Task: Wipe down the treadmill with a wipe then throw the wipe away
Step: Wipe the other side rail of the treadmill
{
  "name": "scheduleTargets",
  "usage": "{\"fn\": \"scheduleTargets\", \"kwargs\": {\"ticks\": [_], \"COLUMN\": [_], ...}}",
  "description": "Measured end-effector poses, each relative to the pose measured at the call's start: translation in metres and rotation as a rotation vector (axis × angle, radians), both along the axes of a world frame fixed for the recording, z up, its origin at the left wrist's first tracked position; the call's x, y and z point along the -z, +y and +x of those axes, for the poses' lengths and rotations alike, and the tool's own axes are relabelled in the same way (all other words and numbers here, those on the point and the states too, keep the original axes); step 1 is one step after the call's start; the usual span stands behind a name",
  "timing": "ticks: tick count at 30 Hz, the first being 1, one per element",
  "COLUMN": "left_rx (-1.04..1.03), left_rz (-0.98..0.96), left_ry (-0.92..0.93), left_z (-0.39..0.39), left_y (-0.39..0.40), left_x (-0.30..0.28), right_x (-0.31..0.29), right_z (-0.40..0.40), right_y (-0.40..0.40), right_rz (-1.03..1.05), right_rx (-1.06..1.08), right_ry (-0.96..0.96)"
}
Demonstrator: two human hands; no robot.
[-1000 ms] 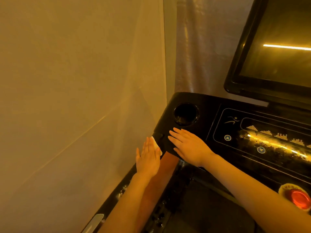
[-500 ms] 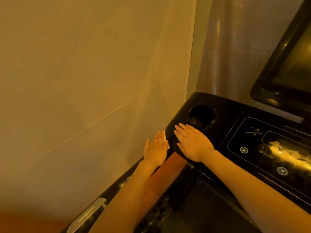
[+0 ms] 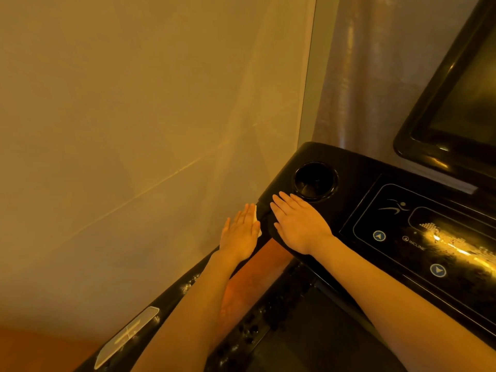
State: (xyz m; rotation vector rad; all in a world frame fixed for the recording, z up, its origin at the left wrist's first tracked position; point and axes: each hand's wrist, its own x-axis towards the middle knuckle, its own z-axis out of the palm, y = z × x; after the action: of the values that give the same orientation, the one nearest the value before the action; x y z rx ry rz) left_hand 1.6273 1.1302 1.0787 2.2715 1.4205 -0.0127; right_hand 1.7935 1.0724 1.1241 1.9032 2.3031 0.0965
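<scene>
Head view: left hand [image 3: 239, 232] presses wipe [image 3: 255, 212] against treadmill [image 3: 357, 183] side.

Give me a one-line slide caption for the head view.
Left hand presses a white wipe against the treadmill console's side edge while the right hand rests flat beside the cup holder.

A single head-worn camera looks forward and steeply down from close range, tilted, with the treadmill console [image 3: 375, 210] at the frame's right and a wall [image 3: 134, 116] filling the left.
</scene>
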Motion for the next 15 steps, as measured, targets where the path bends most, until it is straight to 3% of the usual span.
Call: {"fn": "scheduleTargets", "kwargs": {"ticks": [11, 15], "left_rx": [-0.140, -0.122], "left_rz": [0.080, 0.078], "left_ry": [0.158, 0.134], "left_z": [-0.028, -0.017], "left_y": [-0.040, -0.027], "left_x": [0.015, 0.012], "right_x": [0.003, 0.001], "right_z": [0.001, 0.002], "right_y": [0.000, 0.007], "right_rz": [0.003, -0.035], "right_rx": [-0.005, -0.040], "right_ry": [0.011, 0.004]}}
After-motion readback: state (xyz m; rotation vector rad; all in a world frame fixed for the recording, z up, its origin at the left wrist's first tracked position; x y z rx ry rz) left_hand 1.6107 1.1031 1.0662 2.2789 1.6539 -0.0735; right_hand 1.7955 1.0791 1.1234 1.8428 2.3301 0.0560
